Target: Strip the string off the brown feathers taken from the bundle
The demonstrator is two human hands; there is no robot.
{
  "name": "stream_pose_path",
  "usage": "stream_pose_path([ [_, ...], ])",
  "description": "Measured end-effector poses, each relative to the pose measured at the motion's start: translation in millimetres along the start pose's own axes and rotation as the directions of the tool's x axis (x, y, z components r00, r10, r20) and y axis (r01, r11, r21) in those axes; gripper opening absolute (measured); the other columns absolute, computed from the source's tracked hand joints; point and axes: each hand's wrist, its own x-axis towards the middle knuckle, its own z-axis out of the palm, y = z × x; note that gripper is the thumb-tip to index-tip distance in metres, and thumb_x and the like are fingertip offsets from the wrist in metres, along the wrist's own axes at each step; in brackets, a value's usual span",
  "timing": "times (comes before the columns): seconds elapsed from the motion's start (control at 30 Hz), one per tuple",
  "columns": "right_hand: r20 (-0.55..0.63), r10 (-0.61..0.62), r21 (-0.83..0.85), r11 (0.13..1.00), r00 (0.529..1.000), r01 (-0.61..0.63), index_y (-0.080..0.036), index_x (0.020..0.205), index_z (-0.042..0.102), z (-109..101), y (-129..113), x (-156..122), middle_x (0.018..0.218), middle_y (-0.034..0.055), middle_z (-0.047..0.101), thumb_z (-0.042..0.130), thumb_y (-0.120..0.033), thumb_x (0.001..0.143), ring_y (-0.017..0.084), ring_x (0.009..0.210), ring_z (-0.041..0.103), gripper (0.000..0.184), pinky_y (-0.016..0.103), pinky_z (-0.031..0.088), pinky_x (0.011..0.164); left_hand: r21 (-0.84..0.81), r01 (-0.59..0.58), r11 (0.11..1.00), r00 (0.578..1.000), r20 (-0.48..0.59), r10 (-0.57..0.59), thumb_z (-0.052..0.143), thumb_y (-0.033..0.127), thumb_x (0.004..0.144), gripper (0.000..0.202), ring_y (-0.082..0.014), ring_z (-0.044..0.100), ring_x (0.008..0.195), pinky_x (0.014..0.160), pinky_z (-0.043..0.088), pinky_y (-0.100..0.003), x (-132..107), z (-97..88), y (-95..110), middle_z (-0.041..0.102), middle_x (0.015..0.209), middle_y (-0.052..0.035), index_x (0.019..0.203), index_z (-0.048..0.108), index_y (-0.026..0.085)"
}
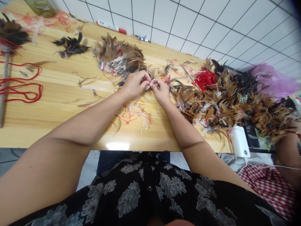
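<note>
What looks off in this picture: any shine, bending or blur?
Head view: white glare on the table's near edge, probably reflected light; head view: the wall's tile lines slant and the upper right corner darkens; head view: the co-worker's arm looks soft, and detail between the left hand and right hand is too small to read.

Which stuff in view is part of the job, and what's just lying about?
Likely the job:
- red thread, mostly hidden, pinched by left hand and right hand
- feather bundle
- feather pile
- red string heap

Probably just lying about:
- red marker
- blue marker
- phone
- white device
- purple bag
</note>
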Motion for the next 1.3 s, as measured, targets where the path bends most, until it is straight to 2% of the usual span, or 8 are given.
stream_pose_path([
  [0.13,-0.042,0.007,0.120,0.993,0.999,-0.002,-0.022,0.113,0.079,-1.0,6.0,4.0,0.103,0.0044,0.082,0.075,-0.057,0.110,0.018,0.087,0.071,0.035,0.034,0.063,0.090,-0.031,0.000,1.000,0.999,0.037,0.002,0.076,0.005,0.085,0.021,-0.0239,0.066,0.086,0.091,0.055,-0.038,0.3,-1.2,1.7,0.072,0.085,-0.0004,0.085,0.074,0.026],
  [0.4,-0.026,0.033,0.182,0.983,0.999,-0.028,-0.022,0.104,0.082,-7.9,-6.8,2.8,0.101,0.0043,0.084,0.086,-0.047,0.101,0.019,0.092,0.072,0.026,0.036,0.065,0.096,-0.055,-0.016,0.998,0.999,0.038,0.018,0.081,0.004,0.079,0.026,-0.0298,0.069,0.099,0.102,0.054,-0.043,3.2,-3.9,3.2,0.072,0.089,-0.0030,0.077,0.073,0.029],
  [0.63,0.046,-0.037,0.225,0.974,0.998,0.026,-0.021,0.102,0.075,-5.9,4.4,6.7,0.097,0.0021,0.077,0.086,-0.053,0.101,0.016,0.083,0.063,0.033,0.033,0.057,0.085,0.019,-0.023,1.000,1.000,0.008,0.023,0.076,0.003,0.080,0.023,-0.0218,0.063,0.080,0.081,0.050,-0.036,4.0,-2.1,-4.4,0.074,0.083,0.0000,0.081,0.073,0.025],
  [0.73,0.077,-0.073,0.215,0.975,0.994,0.055,-0.023,0.099,0.069,-6.1,8.7,8.0,0.094,0.0007,0.073,0.084,-0.055,0.104,0.016,0.082,0.061,0.035,0.033,0.054,0.084,0.036,-0.038,0.999,0.999,0.021,0.037,0.076,0.004,0.082,0.021,-0.0203,0.062,0.076,0.077,0.048,-0.034,4.2,-2.2,-7.9,0.072,0.079,0.0008,0.082,0.073,0.025],
  [0.9,0.077,-0.114,0.108,0.989,0.991,0.105,-0.026,0.098,0.061,-11.2,8.5,8.3,0.097,0.0003,0.072,0.073,-0.030,0.109,0.019,0.093,0.066,0.016,0.037,0.057,0.097,0.051,-0.030,0.998,1.000,0.011,0.029,0.078,0.004,0.085,0.024,-0.0211,0.063,0.080,0.083,0.051,-0.035,4.1,-4.5,-5.0,0.072,0.080,0.0005,0.079,0.070,0.025],
  [1.03,0.047,-0.083,0.079,0.994,0.995,0.079,-0.027,0.099,0.058,-14.2,8.4,8.0,0.100,0.0009,0.072,0.067,-0.023,0.110,0.021,0.098,0.067,0.014,0.042,0.060,0.107,0.030,0.026,0.999,1.000,-0.004,-0.026,0.077,-0.002,0.085,0.028,-0.0203,0.064,0.083,0.085,0.051,-0.034,3.0,-5.0,-1.1,0.072,0.081,0.0014,0.079,0.068,0.023],
  [1.17,0.038,-0.061,0.095,0.994,0.997,0.057,-0.028,0.098,0.056,-15.4,6.3,6.9,0.097,0.0000,0.069,0.063,-0.021,0.111,0.021,0.094,0.066,0.015,0.046,0.062,0.110,-0.149,0.114,0.982,0.991,0.082,-0.103,0.074,-0.004,0.091,0.027,-0.0180,0.070,0.078,0.079,0.053,-0.030,0.4,0.6,-0.3,0.075,0.080,0.0008,0.085,0.066,0.021],
  [1.3,0.031,-0.047,0.039,0.998,0.998,0.046,-0.028,0.099,0.054,-17.3,0.4,4.5,0.097,0.0006,0.070,0.060,-0.021,0.111,0.022,0.094,0.066,0.015,0.047,0.063,0.111,-0.388,0.258,0.885,0.961,0.201,-0.191,0.068,-0.004,0.101,0.028,-0.0169,0.079,0.074,0.072,0.059,-0.026,-2.4,6.9,0.3,0.076,0.075,-0.0003,0.089,0.061,0.021],
])
